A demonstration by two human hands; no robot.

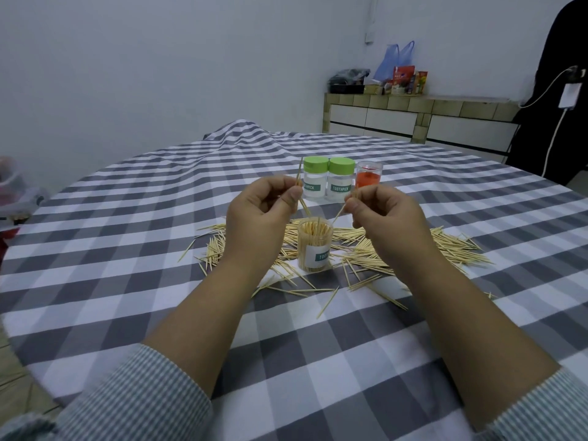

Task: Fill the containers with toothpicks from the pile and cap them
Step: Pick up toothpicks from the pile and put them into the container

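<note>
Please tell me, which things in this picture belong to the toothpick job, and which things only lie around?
Belonging to the job:
- open container, nearly full
- toothpick pile
- two green-capped containers
- red-capped container
- left hand and right hand, each pinching toothpicks

Just lying about:
- bags and boxes on the far counter
- white charger

- This looks like a room in a home, used for eating or general living.
- A round table [95,281] fills the foreground, covered by a grey-and-white checked cloth that bunches into a fold at 12 o'clock.
- At 1 o'clock a low tiled counter [413,105] with white cabinet fronts runs along the plain pale wall [159,58].
- On that counter sit a blue plastic bag [396,58], a black bag and red food packets [403,78].
- At 3 o'clock a white charger [568,95] with its cable hangs beside a dark garment [553,106].
</note>
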